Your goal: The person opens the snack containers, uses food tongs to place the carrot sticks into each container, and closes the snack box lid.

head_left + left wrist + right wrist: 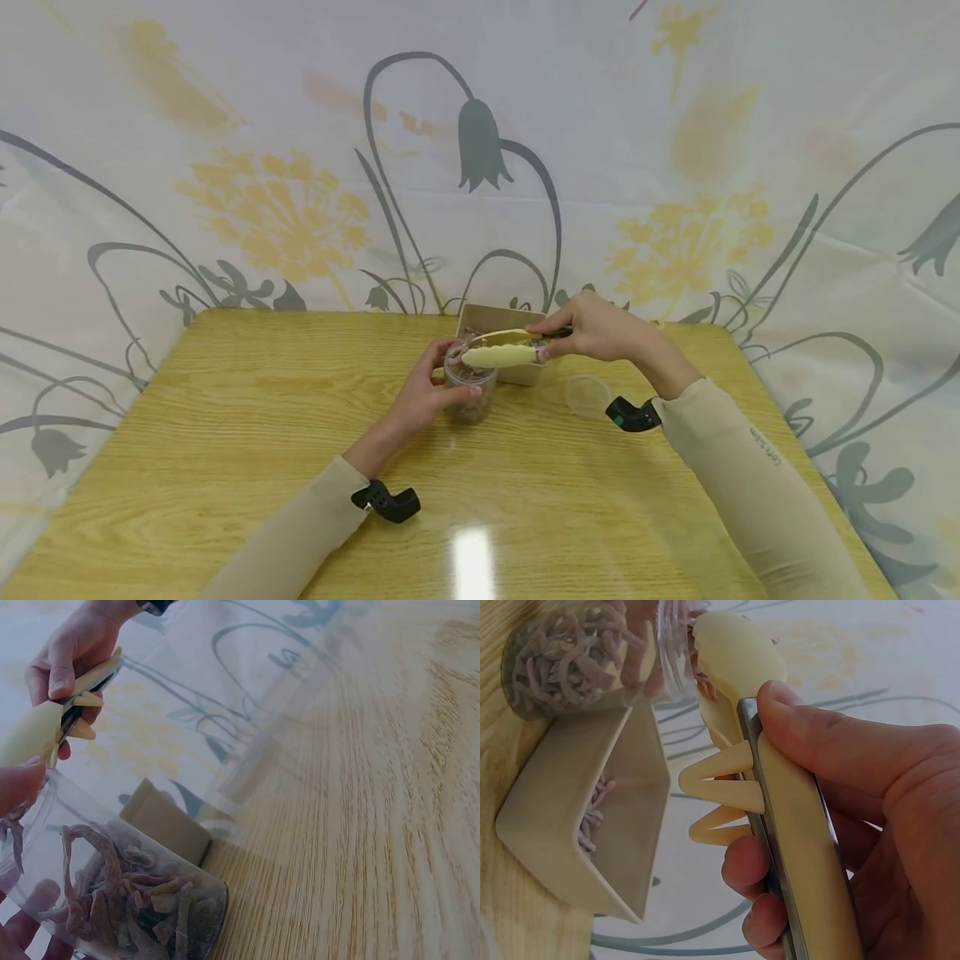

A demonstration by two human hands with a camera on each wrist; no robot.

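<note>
A clear jar (470, 410), partly filled with greyish-brown dried strips (142, 907), stands on the table. My left hand (420, 393) grips its side, thumb in front. Pale yellow tongs (501, 357) with metal-edged handles are held in my right hand (600, 329), their broad tips at the jar's mouth. Some strips show beside the tips; I cannot tell whether the tips pinch them. Just behind the jar, below the tongs, is a beige box (562, 825), open at the top, with a few similar strips (594, 817) inside.
A round clear lid (587, 395) lies flat on the wooden table (225, 450), right of the box. Behind the table's far edge hangs a flower-patterned cloth (285, 125). Black wrist cameras (386, 502) sit on both sleeves.
</note>
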